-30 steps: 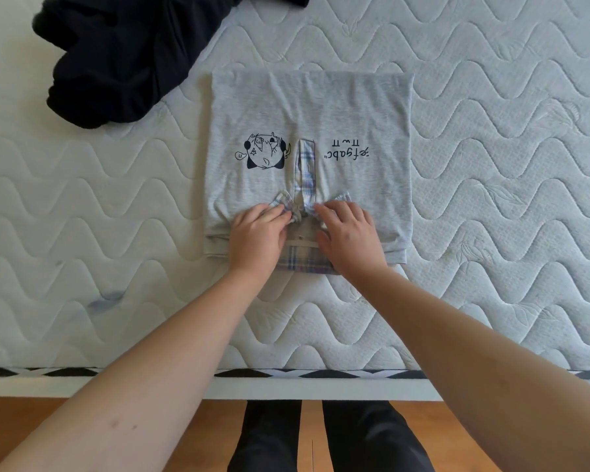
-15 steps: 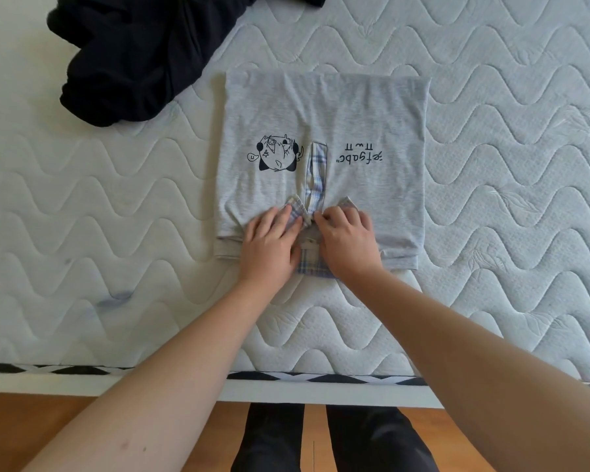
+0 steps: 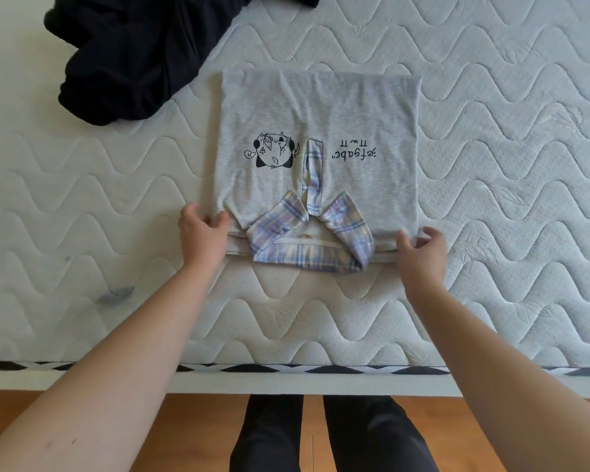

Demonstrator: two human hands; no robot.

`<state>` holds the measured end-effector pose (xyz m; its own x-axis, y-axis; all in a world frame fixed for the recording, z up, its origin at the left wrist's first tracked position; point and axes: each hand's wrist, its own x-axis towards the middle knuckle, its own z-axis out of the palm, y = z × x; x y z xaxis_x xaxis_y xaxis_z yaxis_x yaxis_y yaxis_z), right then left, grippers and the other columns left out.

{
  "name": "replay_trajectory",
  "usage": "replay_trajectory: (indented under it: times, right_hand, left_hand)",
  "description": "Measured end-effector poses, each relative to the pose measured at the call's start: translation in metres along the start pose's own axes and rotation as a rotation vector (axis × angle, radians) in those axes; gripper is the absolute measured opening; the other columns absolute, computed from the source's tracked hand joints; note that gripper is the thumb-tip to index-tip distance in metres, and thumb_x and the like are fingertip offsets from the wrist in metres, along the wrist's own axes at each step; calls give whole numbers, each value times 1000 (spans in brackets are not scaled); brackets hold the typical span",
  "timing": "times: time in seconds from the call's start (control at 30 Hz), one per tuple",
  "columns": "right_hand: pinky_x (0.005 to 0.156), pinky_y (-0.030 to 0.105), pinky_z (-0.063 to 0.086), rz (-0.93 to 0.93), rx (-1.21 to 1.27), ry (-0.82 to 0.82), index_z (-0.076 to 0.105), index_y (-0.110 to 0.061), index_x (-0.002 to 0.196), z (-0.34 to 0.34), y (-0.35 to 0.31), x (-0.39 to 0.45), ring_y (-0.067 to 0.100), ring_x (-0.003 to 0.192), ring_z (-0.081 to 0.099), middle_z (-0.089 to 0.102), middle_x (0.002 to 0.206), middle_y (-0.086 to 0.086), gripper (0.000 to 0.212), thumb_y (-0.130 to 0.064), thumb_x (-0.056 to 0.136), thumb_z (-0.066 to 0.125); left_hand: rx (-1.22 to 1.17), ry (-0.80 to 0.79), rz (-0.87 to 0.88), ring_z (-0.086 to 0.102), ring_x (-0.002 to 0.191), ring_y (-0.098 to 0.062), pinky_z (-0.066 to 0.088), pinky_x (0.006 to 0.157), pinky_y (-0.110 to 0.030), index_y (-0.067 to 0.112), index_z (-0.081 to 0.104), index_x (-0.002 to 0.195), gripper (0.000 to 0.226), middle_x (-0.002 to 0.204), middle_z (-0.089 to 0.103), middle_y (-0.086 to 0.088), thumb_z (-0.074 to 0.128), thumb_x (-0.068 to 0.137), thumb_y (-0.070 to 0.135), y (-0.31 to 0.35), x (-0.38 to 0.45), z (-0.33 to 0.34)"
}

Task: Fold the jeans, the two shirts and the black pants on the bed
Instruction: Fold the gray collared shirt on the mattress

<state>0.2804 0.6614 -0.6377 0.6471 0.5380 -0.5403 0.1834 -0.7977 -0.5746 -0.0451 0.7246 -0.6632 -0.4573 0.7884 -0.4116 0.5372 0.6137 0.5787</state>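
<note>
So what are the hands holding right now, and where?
Both grip the grey shirt at its near corners: left hand one side, right hand the other.

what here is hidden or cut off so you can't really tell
Head view only:
- Black pants: cut off by the top edge, full shape unknown.
- Grey shirt: sleeves tucked beneath, hidden by its own front.
- Left hand and right hand: fingertips hidden under the shirt corners.
- Jeans: not in frame.
</note>
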Motion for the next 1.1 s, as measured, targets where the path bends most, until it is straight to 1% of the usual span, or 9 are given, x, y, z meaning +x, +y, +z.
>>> replay_trajectory:
  times: [0.1,0.17,0.27,0.33,0.53,0.63,0.83,0.97,1.1]
  right_hand:
    - [64,30,42,116,-44,-90,57,-12,101,-2,-8,2,19,83,59,60,86,-1,33,-42,90,64]
    - [63,32,43,117,-83,-120,59,-10,95,-1,-9,3,19,75,58,57,76,-2,31,-41,91,63]
    - [77,43,57,114,42,-118,60,-10,95,-1,-4,4,26,85,66,64,85,4,27,-35,90,67]
    - [75,42,61,129,176,-126,60,-7,98,-5,-3,0,25,85,68,65,91,8,24,-29,90,69]
    - [71,38,61,83,210,-57,62,-8,97,-29,5,13,26,84,70,67,87,10,22,-24,87,73]
    - [72,33,60,96,286,-51,62,-7,98,-40,10,20,22,81,69,69,95,14,21,-22,88,73]
    - [88,40,57,49,309,-2,59,-15,105,-63,17,32,25,86,68,68,90,4,23,-26,89,70]
    - [80,36,54,16,333,40,64,-19,93,-86,14,47,18,77,63,63,77,-3,7,-22,89,69]
    - [58,16,47,-10,347,118,66,-16,102,-111,7,72,11,66,56,58,76,-3,13,-20,90,68]
  left_hand:
    - [48,-180,-75,64,97,-30,49,83,-41,6,63,107,33,105,69,-13,66,90,34,1,4,-5]
    - [32,-212,-68,64,93,-30,49,79,-41,6,64,102,31,100,69,-13,65,91,35,2,2,-8]
    - [-16,-229,-41,62,89,-26,47,75,-37,8,61,102,28,97,66,-7,66,91,33,5,-6,-11]
    - [-29,-248,-26,65,91,-26,53,80,-41,14,58,101,22,100,67,-6,68,91,31,5,-11,-11]
    - [-82,-371,-98,69,93,-26,55,88,-50,16,65,99,36,100,73,-6,71,77,44,-10,-38,1]
    - [-187,-421,-182,69,93,-25,55,88,-47,21,66,94,21,101,73,-6,73,82,37,-4,-68,15]
    - [-349,-536,-299,70,89,-21,58,84,-39,21,64,95,14,100,73,-3,75,86,23,18,-121,51]
    - [-433,-607,-362,67,71,-12,54,53,-19,15,64,93,13,90,72,-3,74,86,12,39,-156,73]
    - [-395,-680,-421,68,67,-14,53,53,-20,7,67,99,19,86,73,-5,76,84,16,57,-188,101]
